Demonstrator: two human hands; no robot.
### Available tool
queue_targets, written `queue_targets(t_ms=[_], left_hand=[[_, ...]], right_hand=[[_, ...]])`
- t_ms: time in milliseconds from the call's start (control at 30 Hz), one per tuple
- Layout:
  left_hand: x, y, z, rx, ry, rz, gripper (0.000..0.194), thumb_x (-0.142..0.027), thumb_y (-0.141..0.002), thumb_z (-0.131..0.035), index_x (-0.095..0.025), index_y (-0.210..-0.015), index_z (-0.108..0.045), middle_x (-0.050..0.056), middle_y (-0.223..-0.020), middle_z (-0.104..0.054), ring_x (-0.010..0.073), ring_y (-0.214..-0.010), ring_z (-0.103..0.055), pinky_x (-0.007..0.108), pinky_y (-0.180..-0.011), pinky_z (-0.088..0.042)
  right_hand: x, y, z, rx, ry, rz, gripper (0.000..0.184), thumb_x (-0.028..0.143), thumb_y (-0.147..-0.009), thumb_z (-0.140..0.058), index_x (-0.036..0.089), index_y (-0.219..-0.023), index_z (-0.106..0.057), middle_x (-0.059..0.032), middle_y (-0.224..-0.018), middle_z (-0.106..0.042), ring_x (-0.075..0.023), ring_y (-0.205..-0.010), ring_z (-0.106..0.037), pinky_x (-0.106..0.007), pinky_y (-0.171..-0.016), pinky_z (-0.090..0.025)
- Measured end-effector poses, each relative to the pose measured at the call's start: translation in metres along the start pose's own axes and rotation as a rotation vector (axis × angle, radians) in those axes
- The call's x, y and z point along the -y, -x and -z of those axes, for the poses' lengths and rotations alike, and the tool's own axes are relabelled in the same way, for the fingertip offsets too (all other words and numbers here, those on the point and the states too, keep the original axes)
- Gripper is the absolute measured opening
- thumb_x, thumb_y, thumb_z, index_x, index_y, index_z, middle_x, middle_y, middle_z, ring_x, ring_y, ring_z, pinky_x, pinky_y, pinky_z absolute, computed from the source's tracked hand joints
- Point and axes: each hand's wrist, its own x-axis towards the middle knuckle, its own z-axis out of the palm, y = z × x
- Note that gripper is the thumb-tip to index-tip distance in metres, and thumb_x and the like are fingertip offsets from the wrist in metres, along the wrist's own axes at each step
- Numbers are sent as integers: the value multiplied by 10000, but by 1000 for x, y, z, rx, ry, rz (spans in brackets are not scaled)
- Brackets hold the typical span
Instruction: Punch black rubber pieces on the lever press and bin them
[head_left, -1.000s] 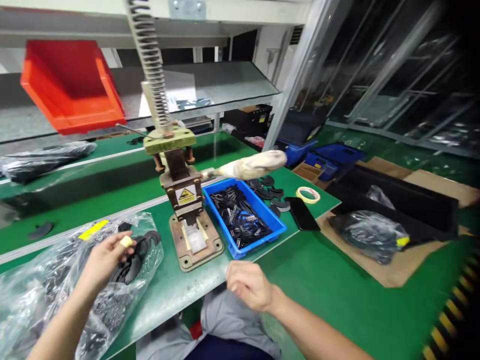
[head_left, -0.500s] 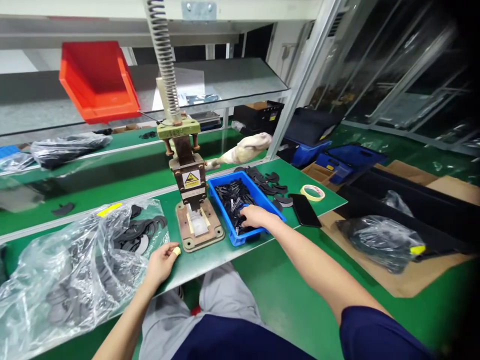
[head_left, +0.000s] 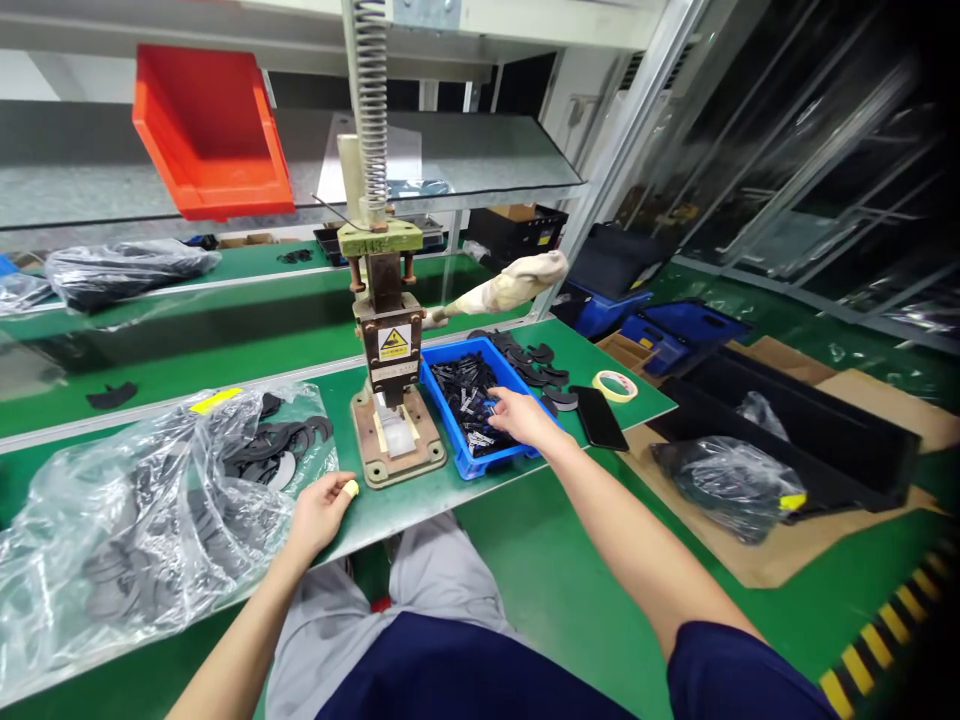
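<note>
My right hand (head_left: pixel 521 418) is inside the blue bin (head_left: pixel 470 467), its index finger stretched out and fingers apart over a heap of small black parts (head_left: pixel 466 395). A bit of blue shows at its fingertips. My left hand (head_left: pixel 321 512) rests on the table's front edge, fingers curled in, with a yellow wrap on one digit; whatever lies inside the curl is hidden. Between both hands stands a hand press (head_left: pixel 390 345) with a warning label. A pale clear block (head_left: pixel 401 437) sits on its base. Left of it, a clear plastic bag (head_left: pixel 161 500) holds dark curved pieces (head_left: pixel 281 445).
More dark curved pieces (head_left: pixel 536 365) lie behind the blue bin, beside a black phone (head_left: pixel 600 418) and a tape roll (head_left: pixel 615 386). The press's cloth-wrapped lever (head_left: pixel 510 285) sticks out rightward. A red bin (head_left: pixel 214 140) hangs above at left. Cardboard and boxes (head_left: pixel 795 430) stand at right.
The view has shifted slightly. My right hand has risen a little over the black parts, its index finger now showing more. My left hand stays at the table edge.
</note>
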Motion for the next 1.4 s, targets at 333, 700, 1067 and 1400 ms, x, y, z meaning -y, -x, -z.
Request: queue_targets(t_ms=[333, 700, 1067, 1400], left_hand=[[-81, 37, -14, -12, 203, -534, 255, -262, -933, -599, -219, -1168, -688, 94, -1054, -694, 181, -910, -687, 297, -747, -580], [-87, 50, -31, -70, 254, -683, 87, -163, -889, -683, -196, -965, -710, 59, -916, -719, 147, -842, -695, 277, -760, -582], [-68, 65, -40, -76, 275, -594, 109, -157, -890, -675, -192, -981, -722, 72, -953, -728, 158, -874, -706, 282, -772, -589], [-69, 65, -45, -77, 269, -597, 123, -119, -879, -678, -185, -979, -704, 72, -966, -710, 155, -882, -698, 289, -777, -589]], right_hand=[[57, 90, -68, 475, -745, 21, 504, 499, -700, -793, 156, -1008, -588, -70, -847, -733, -127, -635, -663, -269, -574, -534], [60, 110, -96, 566, -780, 52, 485, 532, -683, -793, 174, -971, -636, -64, -869, -751, -145, -692, -682, -283, -628, -542], [51, 130, -116, 222, -524, 248, 213, 397, -793, -726, 223, -914, -739, -30, -853, -756, -161, -745, -655, -320, -745, -532], [39, 131, -127, 218, -580, 214, 256, 454, -798, -720, 238, -936, -735, -44, -884, -769, -188, -767, -703, -334, -712, -582]])
